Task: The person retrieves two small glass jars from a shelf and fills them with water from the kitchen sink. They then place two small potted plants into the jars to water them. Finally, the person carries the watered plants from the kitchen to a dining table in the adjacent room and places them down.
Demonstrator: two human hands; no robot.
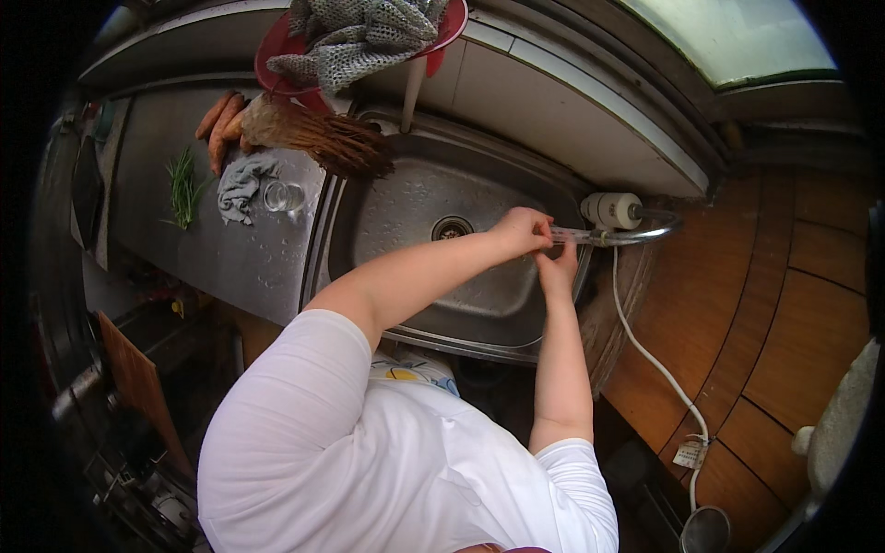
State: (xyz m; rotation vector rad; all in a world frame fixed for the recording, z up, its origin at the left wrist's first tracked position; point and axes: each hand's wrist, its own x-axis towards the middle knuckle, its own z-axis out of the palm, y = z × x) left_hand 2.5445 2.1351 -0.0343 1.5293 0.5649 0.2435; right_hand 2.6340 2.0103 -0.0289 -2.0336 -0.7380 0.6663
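Note:
Over the right end of the stainless steel sink [408, 200], both my hands are at the tip of a curved chrome faucet spout [643, 236]. My left hand [523, 231] pinches the spout's end, where a clear sleeve-like piece [563, 235] shows. From below, my right hand [557, 268] reaches up with thumb and finger apart, touching or very near that piece; its exact hold is hard to make out. Just behind the spout sits a white cylindrical faucet body [611, 210]. Left of my hands lies the drain strainer [453, 229], and drops of water dot the basin.
A bundled brush of brown stalks [325, 138] overhangs the sink's far left corner. Above it, a red basin [453, 27] holds grey mesh fabric [373, 41]. Sweet potatoes [222, 128], green stalks [183, 190], a grey cloth [242, 186] and a glass jar [282, 197] occupy the counter. A white cord [653, 352] runs right.

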